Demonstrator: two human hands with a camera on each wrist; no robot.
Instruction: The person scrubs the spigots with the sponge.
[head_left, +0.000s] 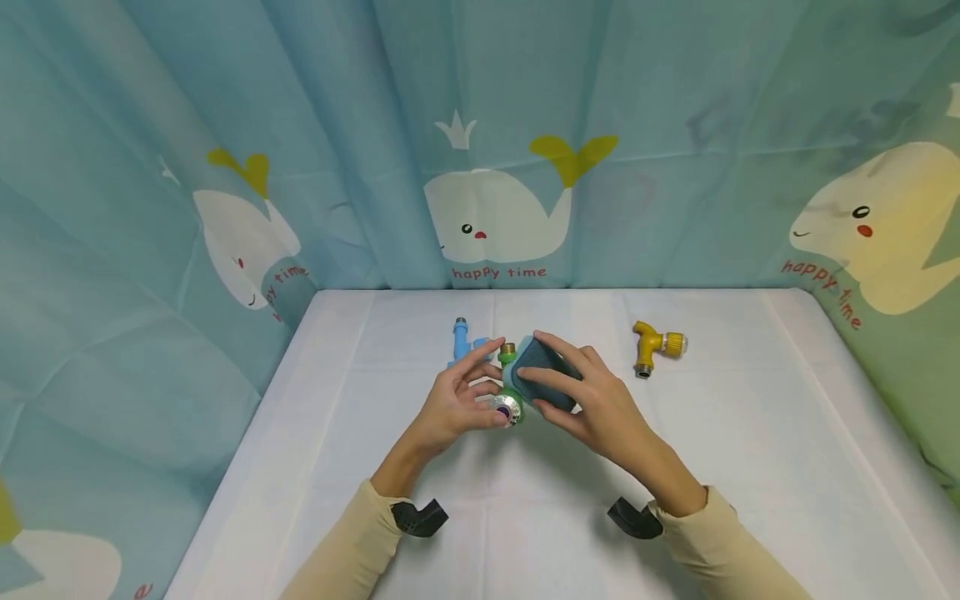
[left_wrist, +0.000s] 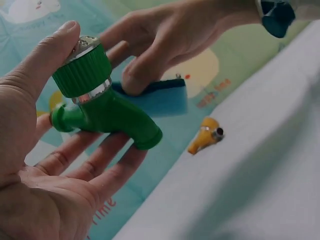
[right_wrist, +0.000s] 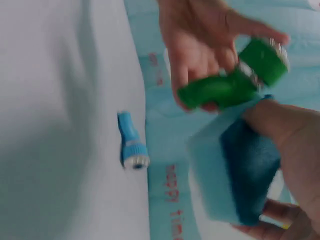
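Note:
A green faucet (left_wrist: 107,112) with a ribbed green knob and silver cap lies across the fingers of my left hand (head_left: 457,400). In the left wrist view the thumb presses on the knob's cap while the fingers support the body from below. My right hand (head_left: 603,404) grips a sponge (right_wrist: 235,165), light blue with a darker blue scouring layer, fingers spread over the dark face. The sponge's light side sits right against the faucet in the head view. Both hands are raised over the table, close together.
On the white-covered table (head_left: 360,467), a light blue faucet (head_left: 461,340) lies behind my left hand, and a yellow faucet (head_left: 651,346) lies at the back right. A blue curtain (head_left: 360,208) with whale prints hangs along the table's back and left edges.

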